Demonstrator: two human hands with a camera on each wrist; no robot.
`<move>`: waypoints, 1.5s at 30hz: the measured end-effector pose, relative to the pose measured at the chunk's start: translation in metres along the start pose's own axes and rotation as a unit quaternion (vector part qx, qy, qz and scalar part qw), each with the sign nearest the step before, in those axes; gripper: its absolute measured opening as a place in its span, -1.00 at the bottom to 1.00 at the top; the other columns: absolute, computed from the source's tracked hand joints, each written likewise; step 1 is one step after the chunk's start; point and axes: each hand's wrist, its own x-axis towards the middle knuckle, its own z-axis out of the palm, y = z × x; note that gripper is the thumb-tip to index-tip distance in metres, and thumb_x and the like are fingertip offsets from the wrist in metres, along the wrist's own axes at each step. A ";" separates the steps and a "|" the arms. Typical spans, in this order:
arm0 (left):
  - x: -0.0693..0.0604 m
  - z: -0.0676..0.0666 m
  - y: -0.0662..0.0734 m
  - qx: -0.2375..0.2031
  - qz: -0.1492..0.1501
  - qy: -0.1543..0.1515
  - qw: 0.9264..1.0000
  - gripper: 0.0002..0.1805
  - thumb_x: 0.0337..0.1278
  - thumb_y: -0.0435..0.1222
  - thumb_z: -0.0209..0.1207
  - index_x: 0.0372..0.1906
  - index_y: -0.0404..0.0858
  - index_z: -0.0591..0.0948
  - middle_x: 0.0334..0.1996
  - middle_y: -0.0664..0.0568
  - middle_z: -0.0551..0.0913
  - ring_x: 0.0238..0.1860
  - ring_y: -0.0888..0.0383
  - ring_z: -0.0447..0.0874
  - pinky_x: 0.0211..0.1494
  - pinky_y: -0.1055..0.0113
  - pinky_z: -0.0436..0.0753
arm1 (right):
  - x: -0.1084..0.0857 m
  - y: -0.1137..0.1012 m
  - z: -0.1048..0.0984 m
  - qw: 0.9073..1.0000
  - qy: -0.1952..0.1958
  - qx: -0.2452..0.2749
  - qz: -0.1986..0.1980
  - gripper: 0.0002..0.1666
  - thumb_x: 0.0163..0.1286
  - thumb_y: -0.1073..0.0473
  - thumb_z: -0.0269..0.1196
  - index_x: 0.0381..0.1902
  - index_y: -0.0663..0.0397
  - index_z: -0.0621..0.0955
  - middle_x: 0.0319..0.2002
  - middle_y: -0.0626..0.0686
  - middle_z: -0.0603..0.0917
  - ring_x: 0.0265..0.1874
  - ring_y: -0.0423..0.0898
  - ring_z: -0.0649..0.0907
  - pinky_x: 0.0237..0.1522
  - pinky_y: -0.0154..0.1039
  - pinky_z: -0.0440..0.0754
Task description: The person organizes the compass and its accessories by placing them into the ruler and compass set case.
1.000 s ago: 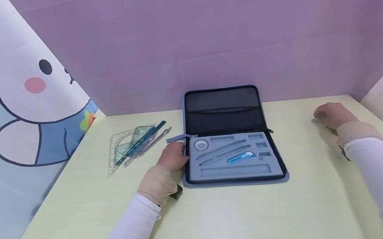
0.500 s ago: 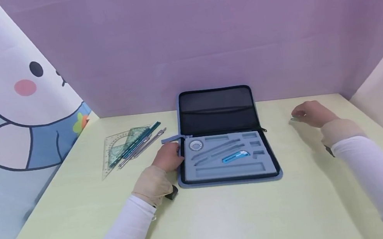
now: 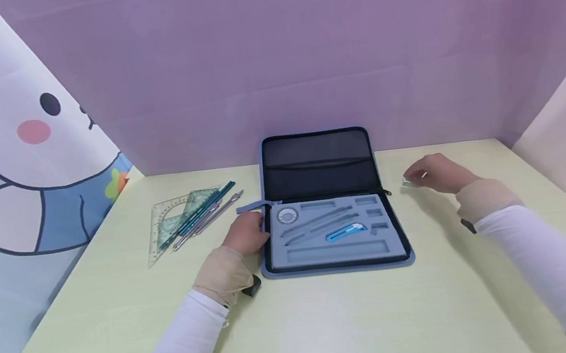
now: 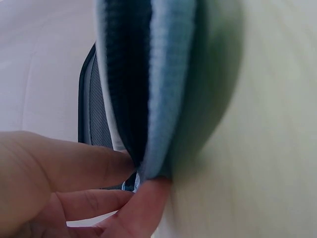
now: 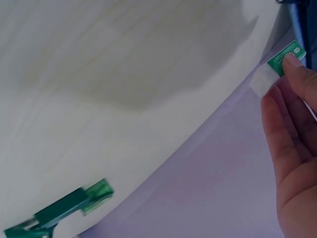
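A blue zip case (image 3: 338,269) lies open with its lid raised against the wall. Its grey foam insert has cut-out slots and bears a blue utility knife (image 3: 346,232) and a white round disc (image 3: 288,215). My left hand (image 3: 244,233) grips the case's left edge; in the left wrist view its thumb and fingers (image 4: 94,161) pinch the blue rim. Right of the case, my right hand (image 3: 438,173) pinches a small white eraser (image 5: 265,81) with a green sleeve between thumb and fingers, above the table.
Left of the case lie a clear protractor square (image 3: 157,236), green set squares (image 3: 204,195), dark green pencils (image 3: 201,212) and silver compasses (image 3: 221,210). In the right wrist view a blurred green object (image 5: 62,206) lies on the table. A purple backdrop (image 3: 311,52) stands behind.
My right hand has moved left toward the case with the eraser in its fingers. My left hand keeps its grip on the case edge. The head view has shifted slightly.
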 end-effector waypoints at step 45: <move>-0.001 0.001 0.000 0.008 0.013 0.006 1.000 -0.91 0.01 -0.41 0.19 -0.40 -0.38 0.56 -0.58 -0.04 0.53 -0.51 0.06 0.52 -0.31 0.23 0.52 | 0.037 -0.070 0.028 0.997 -0.045 0.018 -0.065 -0.77 0.12 0.47 0.29 -0.22 0.26 0.70 -0.26 0.12 0.71 -0.31 -0.05 0.66 -0.25 -0.16 0.64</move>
